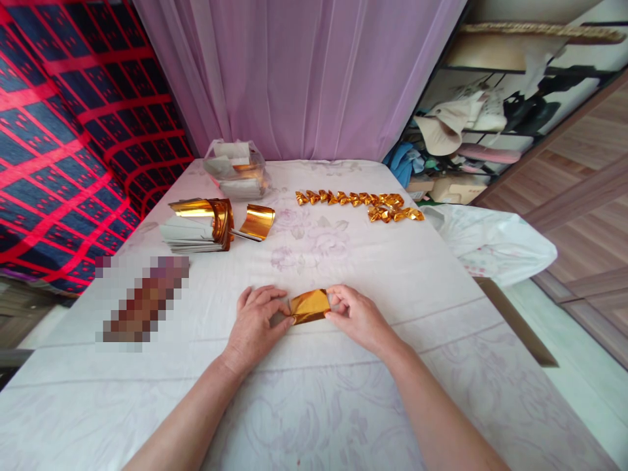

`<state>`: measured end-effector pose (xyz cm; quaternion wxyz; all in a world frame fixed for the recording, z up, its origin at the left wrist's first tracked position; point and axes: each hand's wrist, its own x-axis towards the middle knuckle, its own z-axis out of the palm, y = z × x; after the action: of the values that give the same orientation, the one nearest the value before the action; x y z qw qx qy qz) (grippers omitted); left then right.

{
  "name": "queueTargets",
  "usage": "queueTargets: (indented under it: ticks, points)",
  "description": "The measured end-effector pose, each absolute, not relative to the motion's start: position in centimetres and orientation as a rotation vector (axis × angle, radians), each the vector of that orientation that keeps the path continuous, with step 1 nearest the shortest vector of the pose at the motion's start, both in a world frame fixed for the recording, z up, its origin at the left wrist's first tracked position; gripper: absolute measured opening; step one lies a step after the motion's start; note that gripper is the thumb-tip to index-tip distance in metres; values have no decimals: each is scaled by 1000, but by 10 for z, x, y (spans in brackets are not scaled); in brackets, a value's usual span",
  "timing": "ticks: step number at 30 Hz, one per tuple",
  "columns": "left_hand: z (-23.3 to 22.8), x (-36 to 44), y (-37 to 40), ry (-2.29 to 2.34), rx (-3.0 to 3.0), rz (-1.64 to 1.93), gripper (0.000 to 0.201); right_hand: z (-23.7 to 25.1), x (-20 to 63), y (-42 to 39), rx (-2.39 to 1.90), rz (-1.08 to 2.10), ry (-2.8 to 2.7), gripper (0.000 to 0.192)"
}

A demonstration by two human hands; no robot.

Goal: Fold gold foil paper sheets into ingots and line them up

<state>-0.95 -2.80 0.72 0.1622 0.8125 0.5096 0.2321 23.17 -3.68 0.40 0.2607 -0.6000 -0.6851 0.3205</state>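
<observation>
Gold foil sheet (309, 306) pinned between both hands at the worktop's near centre.

Left hand (255, 320) presses the sheet's left end flat, fingers together on its edge; right hand (357, 315) pinches the right end, fingers clamped on the foil, apparently to keep a fold sharp against the cloth-covered worktop (392, 275). At 11 o'clock, a stack of foil sheets (196, 226) lies within reach, one loose curled sheet (258, 221) just beside it. At 1 o'clock, folded gold pieces (358, 203) sit in a row, well apart from the working spot. Farther at 11 o'clock, a clear bag of packs (238, 169).
</observation>
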Motion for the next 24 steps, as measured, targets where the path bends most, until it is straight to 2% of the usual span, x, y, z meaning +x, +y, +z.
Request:
queueTargets:
  ticks: [6,11,14,19,24]
  points:
    - [5,-11,-28,1440,2321,657,5,1,232,-37,-1618,847,-1852,49]
    - [4,-11,-28,1431,2321,662,4,4,231,-36,-1607,781,-1917,26]
    - [4,-11,-29,1426,2318,652,4,7,230,-36,-1633,752,-1900,20]
    - [3,-11,-29,1424,2330,646,4,12,230,-37,-1680,803,-1865,17]
    - [3,-11,-29,1427,2328,645,5,13,229,-37,-1656,927,-1818,23]
